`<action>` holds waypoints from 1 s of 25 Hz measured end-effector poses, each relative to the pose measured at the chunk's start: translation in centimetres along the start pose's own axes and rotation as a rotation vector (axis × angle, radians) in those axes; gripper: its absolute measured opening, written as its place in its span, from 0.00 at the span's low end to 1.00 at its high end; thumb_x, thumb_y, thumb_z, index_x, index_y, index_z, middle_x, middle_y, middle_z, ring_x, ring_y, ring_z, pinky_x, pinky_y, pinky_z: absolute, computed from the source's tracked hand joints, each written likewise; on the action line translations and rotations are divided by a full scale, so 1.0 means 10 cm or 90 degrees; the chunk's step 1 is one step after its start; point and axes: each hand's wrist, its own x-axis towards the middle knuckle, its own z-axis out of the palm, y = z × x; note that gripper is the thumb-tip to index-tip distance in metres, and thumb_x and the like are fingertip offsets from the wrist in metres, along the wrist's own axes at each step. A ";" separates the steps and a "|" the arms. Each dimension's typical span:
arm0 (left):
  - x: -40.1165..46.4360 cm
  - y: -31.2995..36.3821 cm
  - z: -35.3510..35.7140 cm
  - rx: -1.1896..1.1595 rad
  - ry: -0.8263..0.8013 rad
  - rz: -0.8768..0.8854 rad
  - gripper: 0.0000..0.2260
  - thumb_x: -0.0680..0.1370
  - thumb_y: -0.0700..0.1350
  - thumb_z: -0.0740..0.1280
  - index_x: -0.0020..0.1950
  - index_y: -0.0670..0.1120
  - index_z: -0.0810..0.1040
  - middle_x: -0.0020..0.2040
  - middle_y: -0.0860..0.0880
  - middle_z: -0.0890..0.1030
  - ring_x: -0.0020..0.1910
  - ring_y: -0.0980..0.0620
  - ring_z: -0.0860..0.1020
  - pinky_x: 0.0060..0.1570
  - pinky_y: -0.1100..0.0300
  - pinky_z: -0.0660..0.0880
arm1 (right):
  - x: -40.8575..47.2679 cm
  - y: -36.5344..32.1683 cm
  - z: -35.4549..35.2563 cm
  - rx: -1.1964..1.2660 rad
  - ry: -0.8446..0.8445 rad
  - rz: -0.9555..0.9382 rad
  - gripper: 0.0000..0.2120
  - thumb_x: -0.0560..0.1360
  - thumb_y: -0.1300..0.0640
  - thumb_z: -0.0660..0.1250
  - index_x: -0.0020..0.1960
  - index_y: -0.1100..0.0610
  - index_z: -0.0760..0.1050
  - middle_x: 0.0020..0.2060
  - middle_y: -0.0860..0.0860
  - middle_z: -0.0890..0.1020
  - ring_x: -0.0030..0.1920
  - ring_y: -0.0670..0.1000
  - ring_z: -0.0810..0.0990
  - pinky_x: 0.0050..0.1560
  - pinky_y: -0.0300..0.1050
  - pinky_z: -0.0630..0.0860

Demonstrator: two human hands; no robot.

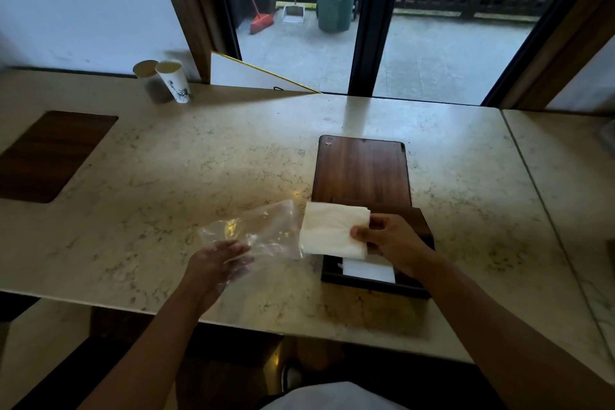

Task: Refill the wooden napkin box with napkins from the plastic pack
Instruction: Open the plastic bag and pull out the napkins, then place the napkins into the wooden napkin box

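A dark wooden napkin box (421,225) stands open near the table's front edge, with its flat wooden lid (361,170) lying just behind it. White napkins (367,271) show inside the box. My right hand (389,241) pinches a stack of white napkins (331,231) and holds it over the box's left side. The clear plastic pack (266,226) lies crumpled to the left of the stack. My left hand (218,265) rests on the pack's near end, its fingers showing through the film.
The marble table (199,160) has a dark wooden inset (50,153) at the left. Two paper cups (166,80) stand at the back left by the wall. A seam (532,183) splits off a second slab on the right. A glass door lies behind.
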 end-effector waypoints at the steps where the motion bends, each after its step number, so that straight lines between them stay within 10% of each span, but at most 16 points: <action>1: 0.02 0.00 -0.04 -0.026 0.022 -0.016 0.05 0.79 0.33 0.66 0.53 0.38 0.79 0.44 0.41 0.88 0.42 0.43 0.88 0.42 0.51 0.85 | 0.01 0.02 -0.03 0.024 0.009 -0.001 0.10 0.74 0.61 0.74 0.55 0.55 0.83 0.53 0.53 0.87 0.51 0.51 0.87 0.47 0.46 0.84; 12: 0.10 -0.67 0.18 -0.266 0.175 -0.200 0.11 0.83 0.41 0.63 0.64 0.38 0.75 0.54 0.43 0.79 0.56 0.44 0.80 0.47 0.51 0.83 | 0.03 0.16 -0.12 0.082 0.036 0.016 0.13 0.73 0.61 0.75 0.58 0.59 0.82 0.54 0.54 0.87 0.52 0.54 0.87 0.49 0.49 0.85; 17: 0.05 -0.81 0.45 -0.303 0.186 -0.231 0.20 0.79 0.50 0.70 0.68 0.43 0.71 0.63 0.40 0.76 0.47 0.43 0.81 0.40 0.46 0.84 | 0.04 0.24 -0.13 0.070 0.039 0.028 0.14 0.73 0.60 0.75 0.58 0.57 0.82 0.56 0.54 0.86 0.54 0.54 0.86 0.55 0.55 0.83; 25: -0.17 -0.93 0.39 0.049 0.150 -0.356 0.30 0.74 0.54 0.75 0.64 0.34 0.71 0.57 0.33 0.80 0.54 0.36 0.82 0.49 0.41 0.81 | 0.02 0.23 -0.18 0.082 0.046 0.036 0.16 0.74 0.60 0.75 0.61 0.59 0.81 0.56 0.54 0.86 0.53 0.53 0.87 0.53 0.53 0.84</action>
